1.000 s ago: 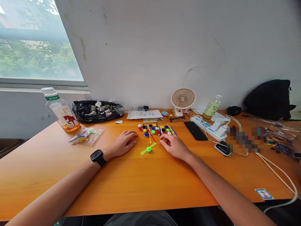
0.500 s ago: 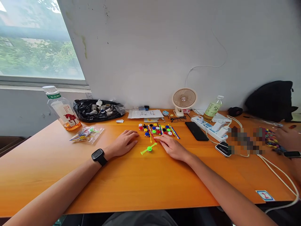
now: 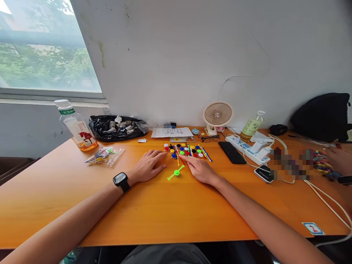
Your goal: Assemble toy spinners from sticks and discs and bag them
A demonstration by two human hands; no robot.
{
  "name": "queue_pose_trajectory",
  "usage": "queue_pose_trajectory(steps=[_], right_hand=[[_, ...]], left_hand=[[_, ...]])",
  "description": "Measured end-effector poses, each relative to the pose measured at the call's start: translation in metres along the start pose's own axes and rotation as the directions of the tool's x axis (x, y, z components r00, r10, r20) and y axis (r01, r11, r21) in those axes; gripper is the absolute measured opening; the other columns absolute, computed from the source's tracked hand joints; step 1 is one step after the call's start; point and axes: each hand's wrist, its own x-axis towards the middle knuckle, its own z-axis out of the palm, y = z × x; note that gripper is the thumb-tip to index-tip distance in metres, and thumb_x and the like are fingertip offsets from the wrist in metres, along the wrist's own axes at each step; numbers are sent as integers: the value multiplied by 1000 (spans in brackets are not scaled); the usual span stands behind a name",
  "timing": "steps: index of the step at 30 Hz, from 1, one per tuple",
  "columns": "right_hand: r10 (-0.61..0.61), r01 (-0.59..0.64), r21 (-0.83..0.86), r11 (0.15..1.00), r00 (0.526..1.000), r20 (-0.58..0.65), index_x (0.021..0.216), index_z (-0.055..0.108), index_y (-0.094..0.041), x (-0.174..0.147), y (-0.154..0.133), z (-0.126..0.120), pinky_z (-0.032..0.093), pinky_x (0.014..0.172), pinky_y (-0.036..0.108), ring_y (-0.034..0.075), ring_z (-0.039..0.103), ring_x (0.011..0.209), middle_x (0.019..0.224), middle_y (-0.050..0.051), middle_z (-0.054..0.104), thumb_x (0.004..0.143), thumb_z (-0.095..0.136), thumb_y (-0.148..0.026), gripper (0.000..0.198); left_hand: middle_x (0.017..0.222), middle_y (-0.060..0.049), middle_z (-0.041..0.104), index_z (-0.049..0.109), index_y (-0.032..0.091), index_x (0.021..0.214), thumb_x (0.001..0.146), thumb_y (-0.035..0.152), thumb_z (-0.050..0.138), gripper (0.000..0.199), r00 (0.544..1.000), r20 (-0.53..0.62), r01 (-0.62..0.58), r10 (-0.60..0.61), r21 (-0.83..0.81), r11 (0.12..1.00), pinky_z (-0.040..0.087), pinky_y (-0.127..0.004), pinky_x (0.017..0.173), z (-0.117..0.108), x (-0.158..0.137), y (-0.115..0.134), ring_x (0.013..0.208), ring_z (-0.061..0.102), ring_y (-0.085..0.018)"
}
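Note:
My left hand (image 3: 150, 165) lies palm down on the table with its fingers apart, a watch (image 3: 121, 179) on its wrist and nothing in it. My right hand (image 3: 201, 169) rests at the near edge of a group of small plastic pieces, its index finger stretched out over the yellow and red sticks; whether it touches them I cannot tell. Between both hands lies a green spinner-like piece (image 3: 176, 172) with two arms and a round hub. Behind are round discs in white, black, yellow, red, blue and green, and thin sticks (image 3: 205, 152) at the group's right.
A plastic bag of pieces (image 3: 106, 156) and a bottle (image 3: 78, 128) stand left, near a black bag of scraps (image 3: 118, 128). At the right are a phone (image 3: 232, 152), a power strip (image 3: 247, 149), cables and another person's hand (image 3: 339, 159). A fan (image 3: 218, 115) stands behind.
My right hand's index finger has reached a little farther forward and left over the sticks. My left hand stays flat. The whole view has shifted slightly.

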Motion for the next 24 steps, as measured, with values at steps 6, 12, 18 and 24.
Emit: queue_pose_trajectory(steps=[6,12,18,24], right_hand=[[-61,61,-60,996,998,2,150,59,-30,6,0,6,53,94,33,23,70,106,123,6,75,100,46,-12,55],[-99,103,-123,987,994,41,149,61,-27,18,4,9,52,89,31,22,69,104,126,7,72,100,43,-11,54],[-83,89,-126,988,995,50,147,64,-28,16,1,7,50,83,29,20,68,96,114,7,73,100,42,-10,55],[-88,91,-101,991,995,35,139,70,-25,16,4,8,49,84,30,20,68,96,112,7,74,100,45,-10,49]], left_hand=[[112,-9,62,50,33,155,110,40,41,46,999,-5,-43,43,-13,999,48,-43,97,4,14,-3,104,58,-27],[104,-9,60,52,34,154,111,43,39,47,995,53,-87,87,-6,996,49,-40,91,11,23,-6,96,58,-26],[111,-9,61,52,34,155,108,45,45,48,997,26,-67,69,-64,996,50,-40,95,11,21,-7,101,59,-26],[111,-9,61,57,34,151,108,45,46,46,996,19,-81,83,-91,993,50,-42,99,12,21,-8,102,60,-26]])
